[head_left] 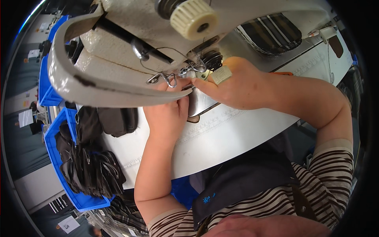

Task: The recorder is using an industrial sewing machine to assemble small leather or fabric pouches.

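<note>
Both my hands meet at the needle area of a pale sewing machine (118, 37). My left hand (166, 116) rests by the metal bed plate (203, 100), its fingers curled in and partly hidden behind the curved pale lever (118, 94). Bent across from the right, my right hand (242, 87) has its thumb pointing at the needle area. Its other fingers are mostly hidden behind a small ribbed cream knob (222, 74). Both hands look closed, but whatever lies between the fingertips is hidden. Bent wire thread guides (167, 79) hang just above them.
A white table (213, 146) with printed ruler scales surrounds the machine. At left, a blue bin (59, 166) holds many black fabric pieces (92, 170); black pouch-like pieces (118, 120) lie beside it. Striped dark fabric pieces (272, 33) lie behind the machine. A large ribbed knob (193, 19) juts out overhead.
</note>
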`<move>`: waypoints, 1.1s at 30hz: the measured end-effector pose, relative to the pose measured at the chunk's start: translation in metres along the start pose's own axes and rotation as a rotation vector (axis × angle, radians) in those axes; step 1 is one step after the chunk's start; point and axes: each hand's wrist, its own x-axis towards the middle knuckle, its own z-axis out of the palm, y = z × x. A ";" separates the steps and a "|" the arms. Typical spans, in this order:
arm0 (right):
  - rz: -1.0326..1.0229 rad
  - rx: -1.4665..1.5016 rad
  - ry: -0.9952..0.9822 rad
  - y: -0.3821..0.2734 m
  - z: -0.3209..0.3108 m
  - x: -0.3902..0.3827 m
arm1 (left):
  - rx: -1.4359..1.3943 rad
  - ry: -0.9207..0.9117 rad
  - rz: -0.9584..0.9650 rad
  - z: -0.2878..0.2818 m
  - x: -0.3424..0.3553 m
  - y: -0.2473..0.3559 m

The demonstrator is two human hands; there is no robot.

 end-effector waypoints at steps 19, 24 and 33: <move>0.013 0.095 0.262 0.002 0.011 0.009 | 0.326 0.056 0.290 0.003 0.003 -0.013; -0.030 0.024 0.058 0.001 -0.001 0.003 | 0.194 0.120 0.256 0.006 0.003 -0.011; -0.025 -0.023 0.339 0.000 0.013 0.010 | 0.101 0.076 0.216 0.012 0.004 -0.017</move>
